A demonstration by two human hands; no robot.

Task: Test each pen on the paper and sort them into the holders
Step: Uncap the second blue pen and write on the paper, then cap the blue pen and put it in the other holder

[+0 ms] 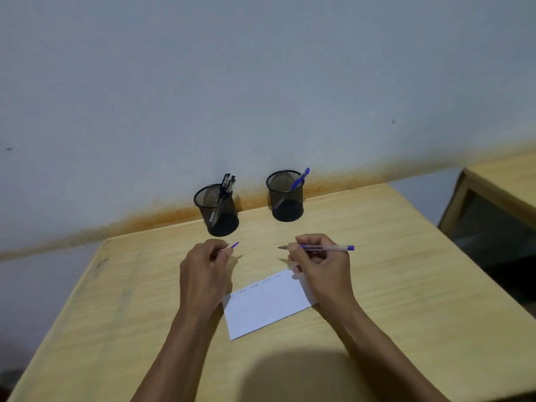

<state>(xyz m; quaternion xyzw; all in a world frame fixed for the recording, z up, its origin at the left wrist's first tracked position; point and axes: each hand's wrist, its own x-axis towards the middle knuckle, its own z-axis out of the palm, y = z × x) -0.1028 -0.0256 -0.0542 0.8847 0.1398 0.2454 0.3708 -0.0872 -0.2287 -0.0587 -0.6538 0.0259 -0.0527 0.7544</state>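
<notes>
Just beyond the paper (pixel 268 304), the right hand (pixel 320 265) grips an uncapped pen (pixel 322 248), while the left hand (pixel 203 271) beside it pinches its blue cap (pixel 235 245).

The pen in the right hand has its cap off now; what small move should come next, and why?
Probably lower the pen tip to the paper and scribble. The right hand holds it uncapped, tip in the air beyond the paper; the left hand pinches the blue cap. It seems untested, and neither holder can be chosen before.
</notes>
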